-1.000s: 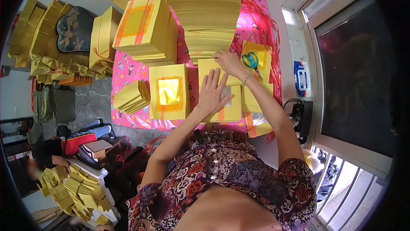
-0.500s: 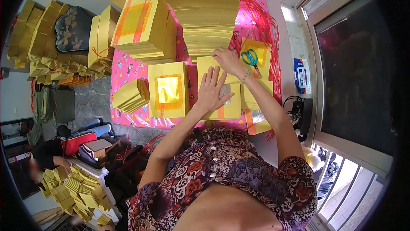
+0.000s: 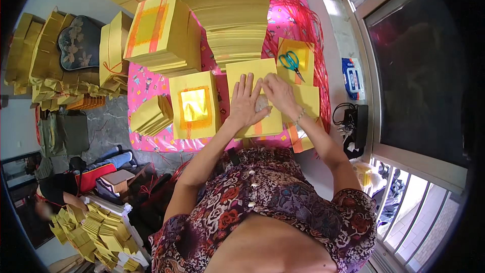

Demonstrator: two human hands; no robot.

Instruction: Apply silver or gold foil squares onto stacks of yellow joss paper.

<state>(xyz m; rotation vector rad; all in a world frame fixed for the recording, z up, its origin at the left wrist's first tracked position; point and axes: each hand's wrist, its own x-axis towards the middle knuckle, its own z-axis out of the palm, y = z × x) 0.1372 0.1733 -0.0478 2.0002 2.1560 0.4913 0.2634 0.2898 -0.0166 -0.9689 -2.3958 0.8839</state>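
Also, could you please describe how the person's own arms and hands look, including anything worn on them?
The sleeves are short and dark, with a flower pattern in red, purple and pale tones. The left hand has no glove, and its wrist shows no band. The right hand is also without a glove; a thin, beaded-looking bracelet circles its wrist.

Left hand (image 3: 245,105) lying flat from where I'm standing, fingers (image 3: 241,86) spread — right hand (image 3: 281,94) just beside it, kinda curled, both arms (image 3: 209,158) bent.
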